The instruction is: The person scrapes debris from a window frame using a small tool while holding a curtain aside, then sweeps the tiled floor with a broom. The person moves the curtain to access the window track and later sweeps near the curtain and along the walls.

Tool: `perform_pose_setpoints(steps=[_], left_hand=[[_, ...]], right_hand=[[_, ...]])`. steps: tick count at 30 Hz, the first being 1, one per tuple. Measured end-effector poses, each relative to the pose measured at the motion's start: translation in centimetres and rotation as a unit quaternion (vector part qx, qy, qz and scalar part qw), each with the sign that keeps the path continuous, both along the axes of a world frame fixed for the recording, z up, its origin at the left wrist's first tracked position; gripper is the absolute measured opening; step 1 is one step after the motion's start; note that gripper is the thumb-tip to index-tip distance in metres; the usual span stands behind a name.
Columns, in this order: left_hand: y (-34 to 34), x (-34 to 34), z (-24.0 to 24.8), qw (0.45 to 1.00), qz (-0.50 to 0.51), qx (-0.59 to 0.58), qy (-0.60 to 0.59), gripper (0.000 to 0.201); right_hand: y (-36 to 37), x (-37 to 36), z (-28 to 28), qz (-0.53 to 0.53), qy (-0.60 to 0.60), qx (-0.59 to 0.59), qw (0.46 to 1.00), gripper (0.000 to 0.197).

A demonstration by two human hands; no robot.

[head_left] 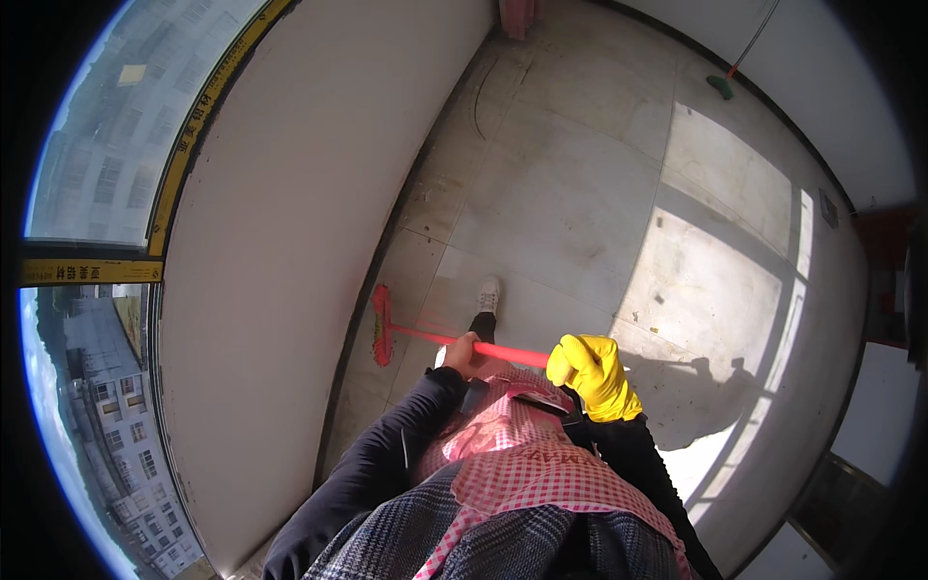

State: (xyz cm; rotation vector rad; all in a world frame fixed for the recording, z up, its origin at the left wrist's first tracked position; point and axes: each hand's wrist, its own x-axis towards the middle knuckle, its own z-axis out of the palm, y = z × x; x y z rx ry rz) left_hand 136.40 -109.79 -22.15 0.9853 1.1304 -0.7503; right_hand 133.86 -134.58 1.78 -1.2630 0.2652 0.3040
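Observation:
Both of my hands grip the red handle of a broom (425, 335). Its red bristle head (382, 326) rests on the floor at the left, close beside the foot of the wall. My bare left hand (463, 355) is wrapped round the handle at its middle. In a yellow glove, my right hand (592, 377) closes round the handle's right end. Some dark debris lies about the bristles, too small to name. Below the handle hangs my pink checked apron (527, 435), and one shoe (489, 293) stands just beyond it.
A pale wall (319, 174) with a yellow-framed window (106, 126) runs along the left. Dusty floor tiles (551, 184) stretch ahead, with a sunlit patch on the right. A second broom with a green head (720, 87) leans at the far right wall. Dark thin cord (478, 101) lies ahead.

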Motion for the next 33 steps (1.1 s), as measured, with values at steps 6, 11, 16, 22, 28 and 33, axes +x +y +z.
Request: perform_pose_setpoints(steps=[6,11,16,22,28,33], left_hand=[[7.9,1.9,-6.7,0.988,0.127,-0.008,0.092,0.022],[9.1,13.2,-9.3,0.987,0.15,0.005,0.051,0.017],[-0.6,28.1,-8.1,0.996,0.081,-0.018,0.027,0.012],[-12.8,35.5,0.2,0.994,-0.057,-0.087,-0.037,0.014],[-14.8,32.7,9.0,0.974,-0.06,-0.218,-0.022,0.016],[-9.1,33.3,5.3,0.997,-0.024,-0.05,0.049,0.021]], right_hand=[[6.6,13.9,-3.2,0.213,0.019,-0.016,0.977,0.048],[8.9,24.2,-3.9,0.21,-0.016,-0.042,0.977,0.049],[4.2,31.5,-1.8,0.023,-0.013,-0.115,0.993,0.047],[-0.7,31.5,3.6,-0.096,-0.085,-0.256,0.958,0.038],[-4.1,31.1,10.8,-0.147,-0.243,-0.113,0.952,0.031],[-3.6,32.2,4.4,-0.079,-0.111,-0.098,0.986,0.026]])
